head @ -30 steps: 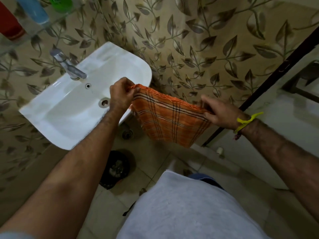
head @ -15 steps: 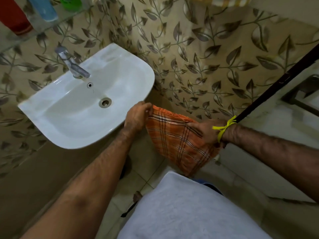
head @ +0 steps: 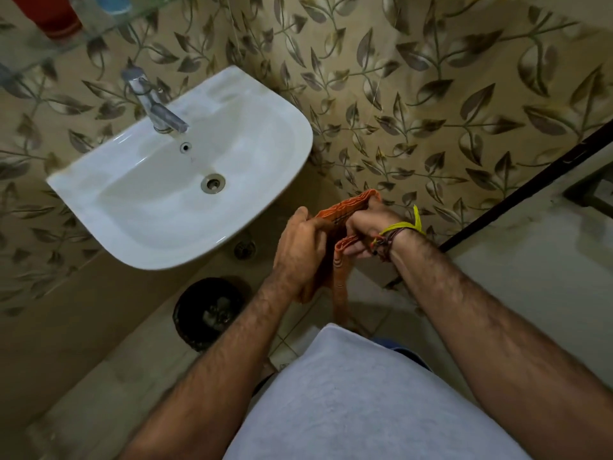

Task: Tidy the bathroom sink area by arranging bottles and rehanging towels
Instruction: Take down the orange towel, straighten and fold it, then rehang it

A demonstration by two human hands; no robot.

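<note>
An orange checked towel (head: 341, 283) is folded narrow and pinched between both hands, right of the white sink (head: 99, 207). My left hand (head: 300, 250) grips its near side and my right hand (head: 368, 227), with a yellow thread at the wrist, holds its far side. A folded tail of the towel hangs down toward the floor. On the glass shelf (head: 89, 31) at the top left stand a red bottle (head: 53, 18) and a blue bottle (head: 112, 1), both cut off by the frame edge.
A chrome tap (head: 156, 107) sits at the back of the sink. A black waste bin (head: 209, 310) stands on the tiled floor below the sink. Leaf-patterned tiles cover the wall. A dark door frame (head: 530, 184) runs diagonally at the right.
My hands have come together, folding the spread towel into a narrow strip. They moved down and right, away from the sink rim.
</note>
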